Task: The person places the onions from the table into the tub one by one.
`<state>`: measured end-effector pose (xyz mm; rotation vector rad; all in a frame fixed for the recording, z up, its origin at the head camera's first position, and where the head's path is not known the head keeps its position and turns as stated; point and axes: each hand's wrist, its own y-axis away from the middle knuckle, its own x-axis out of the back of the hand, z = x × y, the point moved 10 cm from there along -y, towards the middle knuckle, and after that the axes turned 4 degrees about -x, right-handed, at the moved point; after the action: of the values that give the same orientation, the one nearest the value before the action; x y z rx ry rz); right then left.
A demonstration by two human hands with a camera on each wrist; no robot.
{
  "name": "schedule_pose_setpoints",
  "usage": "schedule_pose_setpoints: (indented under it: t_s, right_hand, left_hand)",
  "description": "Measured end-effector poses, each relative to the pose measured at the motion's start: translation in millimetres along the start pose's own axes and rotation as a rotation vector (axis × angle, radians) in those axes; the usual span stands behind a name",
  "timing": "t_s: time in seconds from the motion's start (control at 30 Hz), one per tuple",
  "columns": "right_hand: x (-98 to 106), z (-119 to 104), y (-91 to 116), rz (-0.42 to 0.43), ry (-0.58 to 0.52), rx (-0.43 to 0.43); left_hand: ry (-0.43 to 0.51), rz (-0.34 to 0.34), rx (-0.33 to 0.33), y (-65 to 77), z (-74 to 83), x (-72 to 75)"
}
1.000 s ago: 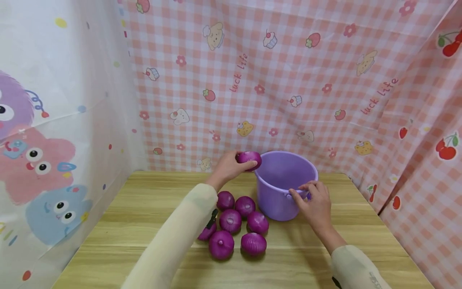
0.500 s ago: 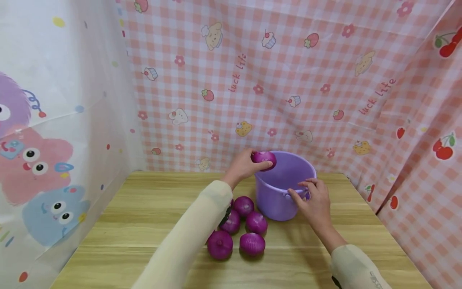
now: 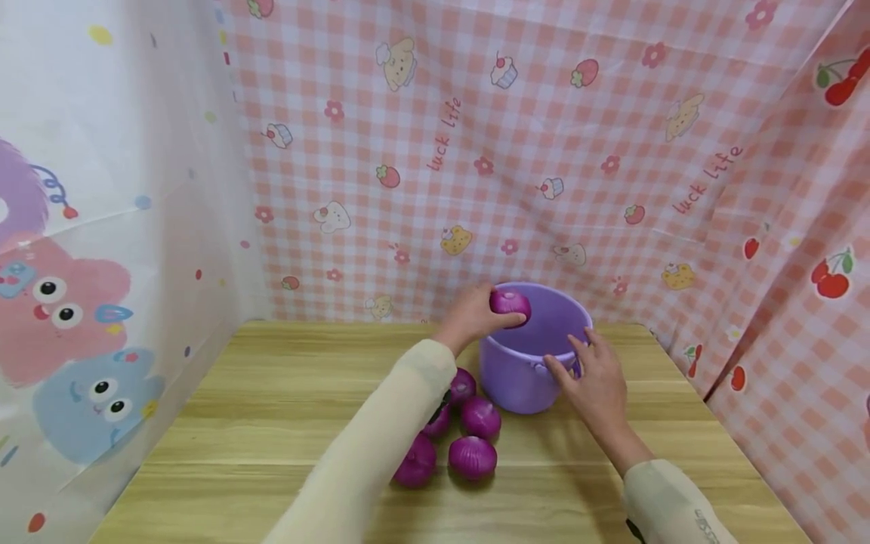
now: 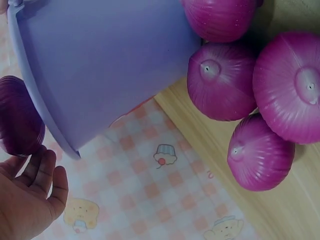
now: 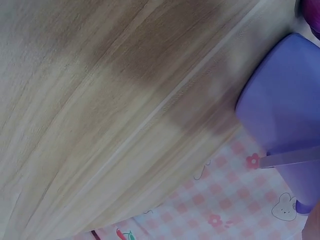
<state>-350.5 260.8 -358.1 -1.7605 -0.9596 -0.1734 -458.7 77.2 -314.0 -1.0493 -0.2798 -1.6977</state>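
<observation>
Red onion point(image 3: 510, 306) is held over the left side of the purple bucket's point(image 3: 513, 381) mouth, pinched between thumb and fingers of the left hand point(image 3: 472, 316). Loading step, by the look of it; next, the onion likely needs to be centred, lowered past the rim and let go. Right hand point(image 3: 598, 381) is placed at the near-right rim, fingers spread; whether the rim is pinched can't be told. Bucket floor is hidden. Near-left side is crowded by loose onions point(image 3: 473, 458). Rear is bounded by checked cloth point(image 3: 530, 136); more room is offered by the wooden tabletop point(image 3: 673, 400) on the right.
</observation>
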Motion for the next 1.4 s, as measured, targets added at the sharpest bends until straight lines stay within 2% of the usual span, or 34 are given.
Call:
schedule_pose_setpoints:
  t_s: [0.2, 0.43, 0.8, 1.1, 1.3, 1.4]
  right_hand:
    - [-5, 6, 1, -0.056, 0.022, -0.042]
    - [-7, 8, 3, -0.047, 0.008, -0.054]
    - [-7, 8, 3, -0.042, 0.004, -0.051]
    - [-8, 8, 4, -0.059, 0.008, -0.057]
    - [-6, 6, 3, -0.052, 0.0, -0.051]
    - [-6, 5, 3, -0.047, -0.004, -0.046]
  left_hand:
    - [-0.037, -0.025, -0.007, -1.4, 4.2, -8.0]
    - [-0.11, -0.046, -0.012, -2.8, 8.9, -14.8]
    - [-0.156, -0.082, -0.002, -3.6, 11.5, -22.6]
    - [-0.09, -0.079, 0.005, -0.5, 8.8, -17.0]
    - [-0.089, -0.075, 0.007, 2.4, 3.6, -12.0]
    - [-0.052, -0.068, 0.0, 3.5, 1.0, -8.8]
